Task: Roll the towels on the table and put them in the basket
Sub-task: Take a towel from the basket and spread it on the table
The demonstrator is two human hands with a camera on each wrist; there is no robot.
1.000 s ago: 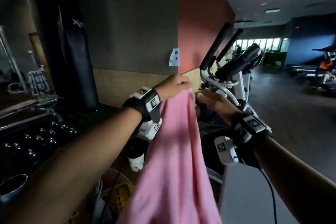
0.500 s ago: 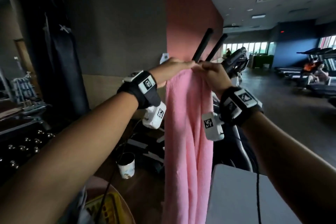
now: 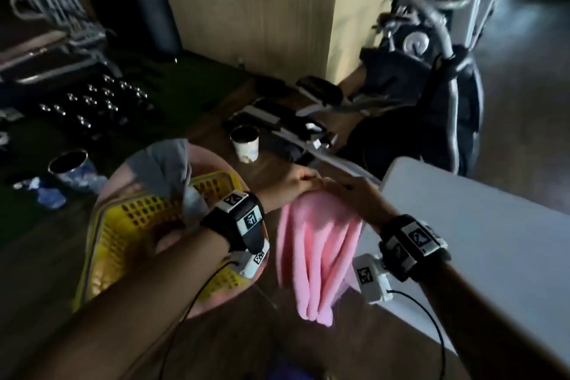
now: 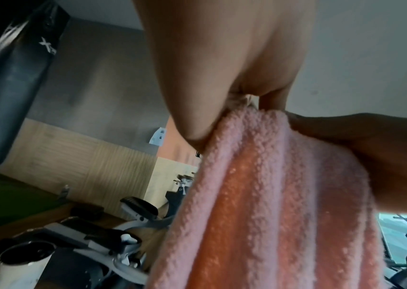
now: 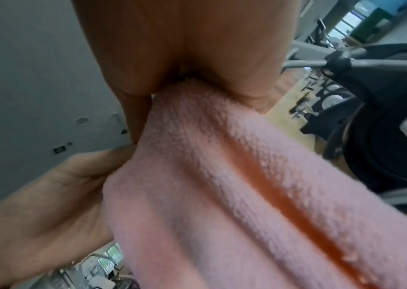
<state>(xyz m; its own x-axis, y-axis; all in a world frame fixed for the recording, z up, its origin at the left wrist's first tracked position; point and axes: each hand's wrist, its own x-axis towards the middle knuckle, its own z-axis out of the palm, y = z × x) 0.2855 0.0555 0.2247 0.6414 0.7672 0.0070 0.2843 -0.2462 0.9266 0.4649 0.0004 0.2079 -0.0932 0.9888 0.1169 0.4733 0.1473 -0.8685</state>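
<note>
A pink towel point(image 3: 317, 253) hangs in long folds off the left edge of the white table point(image 3: 481, 225). Both hands hold its top edge, close together. My left hand point(image 3: 293, 185) pinches one upper corner, and the left wrist view shows the terry cloth point(image 4: 271, 195) caught between thumb and fingers. My right hand point(image 3: 348, 191) pinches the top edge beside it; the towel point(image 5: 234, 195) drapes from that grip in the right wrist view. A yellow basket point(image 3: 129, 225) sits low at the left with a grey towel point(image 3: 166, 163) lying in it.
The basket rests on a round pink stool point(image 3: 216, 296). A paper cup point(image 3: 245, 145) and a metal cup point(image 3: 69, 163) stand on the wooden floor. An exercise machine point(image 3: 431, 77) stands behind the table; dumbbells point(image 3: 92, 102) lie at the far left.
Both hands have come down from head height with the towel, and the view has tipped down to the basket and table. The towel now hangs bunched in folds beside the table edge.
</note>
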